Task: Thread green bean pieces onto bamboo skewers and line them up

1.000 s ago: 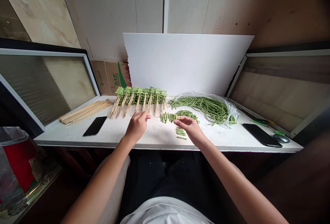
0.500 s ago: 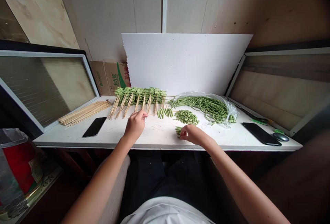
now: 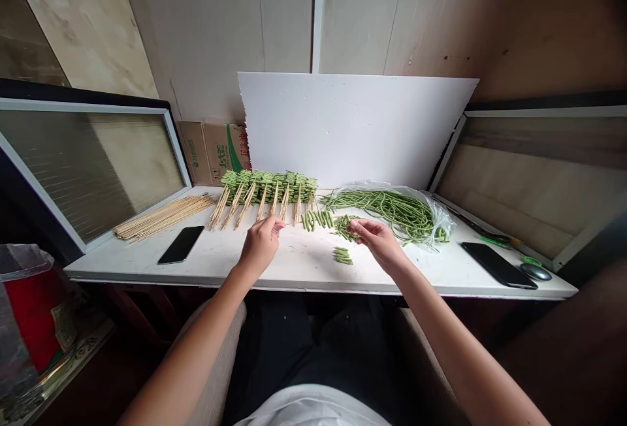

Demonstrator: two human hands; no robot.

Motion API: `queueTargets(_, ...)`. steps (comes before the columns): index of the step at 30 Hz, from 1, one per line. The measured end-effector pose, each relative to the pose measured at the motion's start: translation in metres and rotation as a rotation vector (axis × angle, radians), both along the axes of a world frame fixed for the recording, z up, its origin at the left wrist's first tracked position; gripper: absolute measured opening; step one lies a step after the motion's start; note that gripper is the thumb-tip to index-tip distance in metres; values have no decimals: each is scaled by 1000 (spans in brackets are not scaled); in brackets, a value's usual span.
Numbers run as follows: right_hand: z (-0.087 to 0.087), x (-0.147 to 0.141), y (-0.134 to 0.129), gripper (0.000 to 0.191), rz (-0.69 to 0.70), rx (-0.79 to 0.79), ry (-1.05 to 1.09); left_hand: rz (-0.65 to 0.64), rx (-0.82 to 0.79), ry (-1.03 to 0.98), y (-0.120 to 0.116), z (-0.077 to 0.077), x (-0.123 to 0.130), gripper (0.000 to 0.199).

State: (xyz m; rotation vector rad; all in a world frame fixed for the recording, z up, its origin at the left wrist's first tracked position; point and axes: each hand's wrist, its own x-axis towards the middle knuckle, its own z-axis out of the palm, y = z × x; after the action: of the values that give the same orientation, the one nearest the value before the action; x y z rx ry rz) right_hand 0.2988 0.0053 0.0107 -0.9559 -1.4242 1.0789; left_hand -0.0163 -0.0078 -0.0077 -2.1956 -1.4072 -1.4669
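My left hand (image 3: 262, 246) is shut on a thin bamboo skewer (image 3: 294, 221), which runs to the right. Short cut green bean pieces (image 3: 317, 220) are threaded side by side on it. My right hand (image 3: 379, 244) is over a loose pile of cut beans (image 3: 345, 227), its fingertips pinched together at the pile. Whether a piece lies between them is too small to tell. A smaller heap of bean pieces (image 3: 343, 255) sits just below that hand. Behind my left hand stands a row of filled skewers (image 3: 267, 187).
Long uncut beans lie in a clear plastic bag (image 3: 392, 212) at the back right. A bundle of bare skewers (image 3: 164, 217) and a black phone (image 3: 181, 244) are on the left, with another phone (image 3: 498, 265) on the right. A white board (image 3: 353, 129) leans behind the white table (image 3: 304, 269).
My right hand has moved up and to the right from the small front heap to the larger pile. My left hand and its skewer have stayed about where they were.
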Motion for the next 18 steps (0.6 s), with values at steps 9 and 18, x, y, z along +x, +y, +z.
queueTargets(9,-8,-8,0,30,111,-157,349,-9,-33,20,-3,0,5,28)
queueTargets(18,-11,-9,-1,28,144,-169,385,-15,-48,43,-4,-2,9,28)
